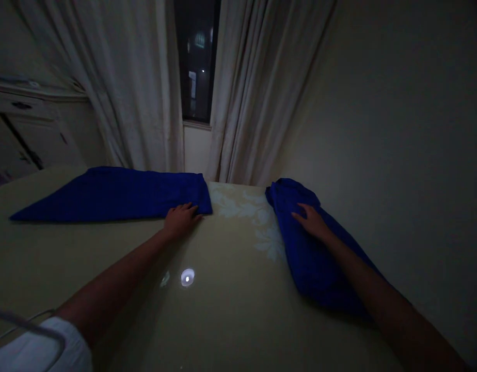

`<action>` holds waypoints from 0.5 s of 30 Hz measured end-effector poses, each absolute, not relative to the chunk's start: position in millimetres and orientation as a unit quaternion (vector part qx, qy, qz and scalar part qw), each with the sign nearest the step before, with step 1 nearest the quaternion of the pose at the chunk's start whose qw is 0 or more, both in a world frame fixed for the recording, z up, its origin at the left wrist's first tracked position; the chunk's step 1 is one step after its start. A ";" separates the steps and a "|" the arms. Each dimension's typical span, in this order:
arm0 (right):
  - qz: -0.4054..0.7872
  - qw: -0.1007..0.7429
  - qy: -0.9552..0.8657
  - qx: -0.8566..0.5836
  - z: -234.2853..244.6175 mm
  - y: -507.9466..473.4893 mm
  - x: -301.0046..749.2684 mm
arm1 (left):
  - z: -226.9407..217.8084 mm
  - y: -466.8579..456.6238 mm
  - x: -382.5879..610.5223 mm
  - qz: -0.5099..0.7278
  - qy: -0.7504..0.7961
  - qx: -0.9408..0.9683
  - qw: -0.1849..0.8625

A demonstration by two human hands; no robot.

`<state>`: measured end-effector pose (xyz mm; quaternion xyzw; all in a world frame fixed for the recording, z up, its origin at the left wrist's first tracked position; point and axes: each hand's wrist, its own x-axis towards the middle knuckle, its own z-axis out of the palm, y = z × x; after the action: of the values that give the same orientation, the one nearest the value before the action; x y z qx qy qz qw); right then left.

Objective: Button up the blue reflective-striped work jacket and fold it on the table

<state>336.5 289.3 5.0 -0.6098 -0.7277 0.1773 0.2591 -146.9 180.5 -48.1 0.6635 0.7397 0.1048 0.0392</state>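
Two dark blue cloths lie on a glossy beige table [223,310] in a dim room. The long folded cloth [114,194] stretches across the far left. My left hand [181,218] rests at its right corner, fingers curled onto the edge of the fabric. The second blue cloth [308,253] runs along the table's right side. My right hand [311,219] lies flat on top of it, fingers stretched out toward the far end.
Pale curtains [238,93] hang behind the table on either side of a dark window [195,57]. A white cabinet [25,134] stands at the left. A plain wall [397,129] runs along the right. A lamp's reflection [187,277] shines on the tabletop.
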 end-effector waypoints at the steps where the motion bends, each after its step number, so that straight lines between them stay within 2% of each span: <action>1: 0.219 0.264 -0.731 -0.590 10.7 272.1 334.2 | -46.2 184.1 -148.5 0.087 0.738 0.668 0.035; 5: 0.412 0.269 -0.709 -0.505 9.6 201.4 304.6 | -23.0 180.7 -126.0 0.080 0.759 0.646 0.027; 7: 0.505 0.264 -0.657 -0.493 1.2 181.0 282.9 | -6.7 168.5 -98.4 0.120 0.762 0.636 0.028; 9: 0.579 0.259 -0.581 -0.511 -6.4 176.8 261.6 | 5.6 151.9 -69.7 0.180 0.711 0.676 0.075; 12: 0.638 0.253 -0.494 -0.534 -14.4 191.3 240.9 | 9.4 129.7 -57.5 0.253 0.572 0.754 0.199; 14: 0.640 0.259 -0.483 -0.538 -20.5 202.6 237.9 | 1.8 122.7 -84.3 0.267 0.583 0.746 0.178; 15: 0.629 0.268 -0.487 -0.543 -24.6 206.1 238.7 | -4.5 121.9 -107.0 0.260 0.635 0.717 0.122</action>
<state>238.7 206.1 -24.6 -0.5430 -0.4874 0.6291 0.2681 -107.0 121.9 -4.5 0.7168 0.6353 0.2604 0.1217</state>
